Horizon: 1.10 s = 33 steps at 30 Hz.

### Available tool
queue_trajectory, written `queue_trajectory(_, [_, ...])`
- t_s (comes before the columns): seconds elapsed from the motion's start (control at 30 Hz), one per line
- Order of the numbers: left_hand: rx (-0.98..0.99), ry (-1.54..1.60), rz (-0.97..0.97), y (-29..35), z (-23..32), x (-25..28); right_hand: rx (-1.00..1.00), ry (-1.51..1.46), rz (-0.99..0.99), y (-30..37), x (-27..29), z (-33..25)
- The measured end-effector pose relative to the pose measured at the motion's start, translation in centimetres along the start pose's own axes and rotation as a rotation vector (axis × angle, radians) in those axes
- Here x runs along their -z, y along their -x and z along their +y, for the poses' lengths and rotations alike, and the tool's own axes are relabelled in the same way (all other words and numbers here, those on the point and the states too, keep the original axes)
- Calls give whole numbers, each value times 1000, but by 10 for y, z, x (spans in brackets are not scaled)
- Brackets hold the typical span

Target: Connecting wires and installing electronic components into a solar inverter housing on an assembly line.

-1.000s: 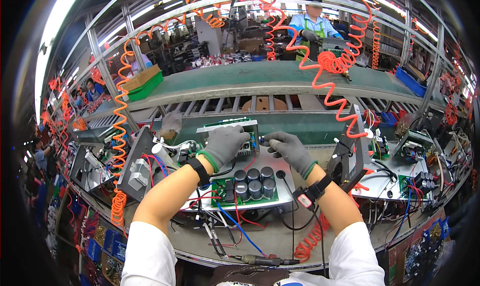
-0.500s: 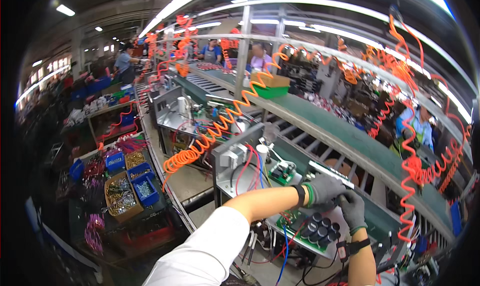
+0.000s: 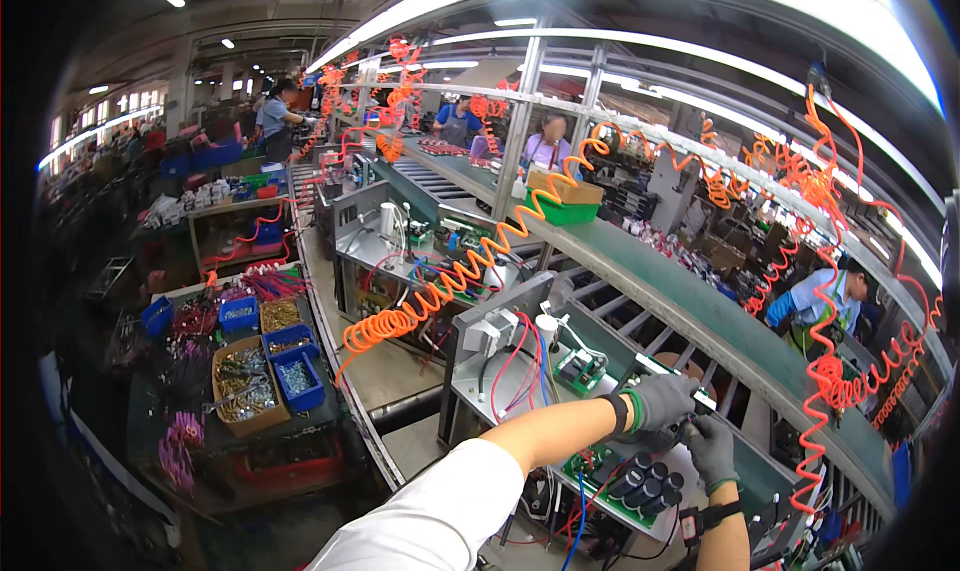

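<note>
My left hand point(image 3: 663, 401), in a grey glove, bends its fingers over the far part of an open metal chassis point(image 3: 468, 389), beside a white-edged strip point(image 3: 655, 365). Close against it, my right hand point(image 3: 712, 453), also gloved, has its fingers curled and pinched together. Whatever lies between the fingers is hidden. Below the hands sits a green circuit board with several black capacitors point(image 3: 640, 483). To their left are a smaller green board point(image 3: 580, 369), a white cylinder point(image 3: 547, 329) and red wires point(image 3: 518, 356). A blue wire point(image 3: 580, 516) hangs at the front.
An orange coiled hose point(image 3: 385, 329) hangs left of the chassis. Further left stand a cardboard box of screws point(image 3: 245, 386) and blue bins point(image 3: 298, 379). A second chassis point(image 3: 360, 236) is behind. Across runs a green conveyor point(image 3: 650, 271) carrying a green box point(image 3: 560, 213); several people work beyond.
My view has tilted and shifted, so the scene sits slightly lower and further right. Both hands stay close together at the same spot on the chassis, with little finger movement.
</note>
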<state>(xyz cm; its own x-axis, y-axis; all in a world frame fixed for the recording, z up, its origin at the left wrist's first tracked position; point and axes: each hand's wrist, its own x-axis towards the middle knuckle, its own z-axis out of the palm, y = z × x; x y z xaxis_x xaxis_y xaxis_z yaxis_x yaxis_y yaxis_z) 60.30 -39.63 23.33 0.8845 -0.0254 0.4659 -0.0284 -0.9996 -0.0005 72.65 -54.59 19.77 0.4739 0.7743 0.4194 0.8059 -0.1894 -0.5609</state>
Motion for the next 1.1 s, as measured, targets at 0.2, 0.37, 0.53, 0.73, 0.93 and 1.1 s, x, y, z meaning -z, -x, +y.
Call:
queue_trajectory(0.2, [100,24,-12,-6,7,1,-150,-260,47,23,17,-2])
queue_trajectory(0.37, [189,57,-51,5,3,4,-198,-544,-261,127,60,-81])
queue_trajectory(0.53, [193,116,-39,-11,15,1,-478,-835,-868,245,3,-72])
queue_trajectory(0.73, [270,187,7,-12,-3,-19,-98,-242,-676,319,-131,7])
queue_trajectory(0.93, [303,302,-92,-35,11,-23,-49,98,-703,343,-159,-1])
queue_trajectory(1.1, [287,264,-134,-16,-10,-13,-162,169,-779,295,-91,-129])
